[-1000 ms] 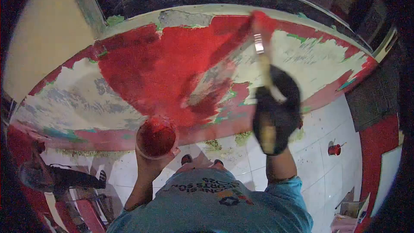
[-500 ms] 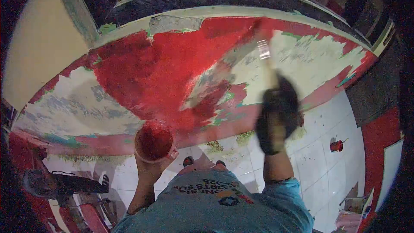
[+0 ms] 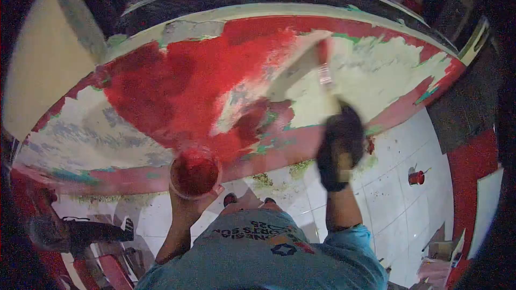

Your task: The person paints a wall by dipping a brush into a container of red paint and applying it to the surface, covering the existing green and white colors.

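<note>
My L hand (image 3: 186,208) grips a cup (image 3: 173,177) w/ red paint (image 3: 196,173), near; my R hand (image 3: 341,150), blk-gloved, grips a brush (image 3: 325,75), R of ctr, before a patchy red-and-white surface (image 3: 183,80).

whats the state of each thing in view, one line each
Paintbrush: bristles red, slightly blurred, contact with the wall unclear
Right hand: black-gloved, closed around the brush handle
Paint cup: open, red inside, paint level unclear
Left hand: bare, holding the cup
Curved wall: partly red, partly pale, green patches showing
Red can: on the floor
Tiled floor: specked with debris
</note>
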